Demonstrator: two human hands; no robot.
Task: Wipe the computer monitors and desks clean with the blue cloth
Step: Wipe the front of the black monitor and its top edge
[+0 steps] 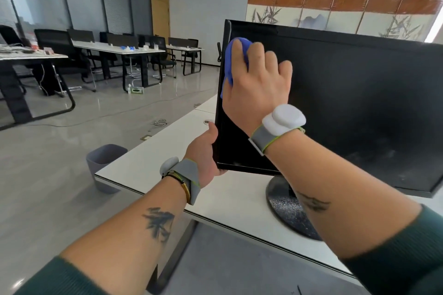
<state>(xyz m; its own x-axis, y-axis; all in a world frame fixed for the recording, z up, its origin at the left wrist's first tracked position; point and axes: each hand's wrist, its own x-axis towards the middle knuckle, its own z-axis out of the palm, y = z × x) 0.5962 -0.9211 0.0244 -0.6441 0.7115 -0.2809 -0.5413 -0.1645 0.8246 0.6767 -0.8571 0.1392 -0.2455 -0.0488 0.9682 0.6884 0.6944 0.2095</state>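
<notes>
Your right hand [257, 76] is up at the top left corner of the monitor [359, 103]. Its fingers are curved over the bunched blue cloth [230, 60] and press it against the glass. The cloth shows only past your fingertips and along the thumb side of the hand; the rest sits under your palm.

What matters for the next stroke is that almost all the unwiped screen lies to the right of this hand and below it. The monitor's long axis runs away to the right, so I judge the sweep goes that way. The forearm reaches up and across the screen's lower left part, with the wrist bent back.

Your left hand [203, 153] is lower and nearer to you. It grips the monitor's left edge just above the bottom corner, thumb lying up along the bezel and fingers hidden behind, bracing the panel. Below both hands, the round stand [287, 213] rests on the white worktop [227, 199].
</notes>
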